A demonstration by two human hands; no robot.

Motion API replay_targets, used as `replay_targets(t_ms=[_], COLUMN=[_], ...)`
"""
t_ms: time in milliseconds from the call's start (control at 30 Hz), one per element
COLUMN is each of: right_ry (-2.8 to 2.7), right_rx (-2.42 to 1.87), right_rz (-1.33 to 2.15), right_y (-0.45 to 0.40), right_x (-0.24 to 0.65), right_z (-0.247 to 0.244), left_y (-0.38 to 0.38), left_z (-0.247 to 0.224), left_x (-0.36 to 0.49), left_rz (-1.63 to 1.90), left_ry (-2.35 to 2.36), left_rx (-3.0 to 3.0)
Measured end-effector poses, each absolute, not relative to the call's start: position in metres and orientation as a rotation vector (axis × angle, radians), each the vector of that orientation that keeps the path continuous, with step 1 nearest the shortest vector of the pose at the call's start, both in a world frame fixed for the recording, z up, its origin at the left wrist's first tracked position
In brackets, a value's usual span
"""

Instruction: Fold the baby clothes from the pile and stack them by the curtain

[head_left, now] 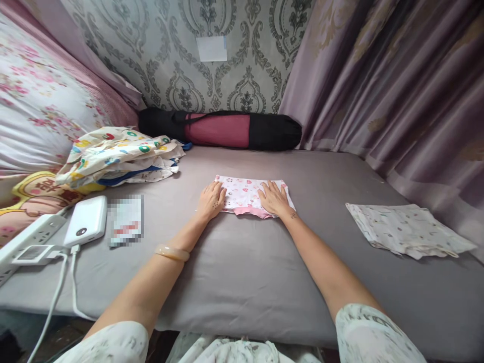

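Both the left hand (212, 201) and the right hand (275, 198) lie palm-down on a white printed garment (244, 190) with pink trim, pinching nothing. The left fingers sit rather close together over the garment's left side; the right fingers are fanned out over the other. The garment itself lies folded flat on a grey sheet (249, 272), midway across, its pink edge toward the person.

A pale bangle (172, 253) circles the left forearm. Well off to the right rests a second folded piece, a white patterned cloth (408, 229). On the left are a blurred-out packet (126, 222), a white device with a small round display (86, 222) — a cable plugged into it — and a power strip (43, 229). Behind these, printed clothes (117, 151) lie in a loose heap. Farther back, a long black-and-red bag (217, 133) stretches along the patterned wall (245, 75) — purple curtains (363, 91) hang at the right.
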State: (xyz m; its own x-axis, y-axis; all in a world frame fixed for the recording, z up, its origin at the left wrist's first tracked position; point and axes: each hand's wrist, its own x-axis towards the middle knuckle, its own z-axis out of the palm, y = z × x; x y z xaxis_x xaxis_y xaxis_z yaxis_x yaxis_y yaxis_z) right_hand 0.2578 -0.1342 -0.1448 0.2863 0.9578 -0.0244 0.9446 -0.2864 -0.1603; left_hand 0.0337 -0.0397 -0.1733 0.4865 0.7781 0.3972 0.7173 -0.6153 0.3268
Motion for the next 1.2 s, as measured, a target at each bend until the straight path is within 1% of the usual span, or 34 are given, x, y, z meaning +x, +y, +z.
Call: replay_targets(t_ms=[200, 367, 533, 800, 1067, 1200], right_ry=[-1.808, -1.796, -1.839, -1.842, -1.808, -1.828], right_rx=[-2.429, -2.486, -2.333, -2.352, -2.4, -2.307], right_rz=[0.199, 0.302, 0.286, 0.268, 0.369, 0.352], right_y=[-0.135, -0.124, -0.111, -0.109, -0.101, -0.089], right_x=[0.261, 0.249, 0.215, 0.204, 0.197, 0.176], right_z=[-0.143, -0.134, -0.134, -0.149, -0.138, -0.135], left_y=[-0.035, -0.035, -0.033, -0.03, -0.028, -0.026], left_z=[-0.175, -0.173, -0.174, -0.179, -0.175, -0.176], left_x=[0.032, 0.029, 0.026, 0.025, 0.024, 0.023], left_rz=[0.84, 0.863, 0.874, 0.954, 0.994, 1.05], left_ry=[1.315, 1.316, 1.338, 1.333, 1.401, 1.431], left_rx=[2.528, 2.435, 2.356, 2.278, 2.181, 2.096])
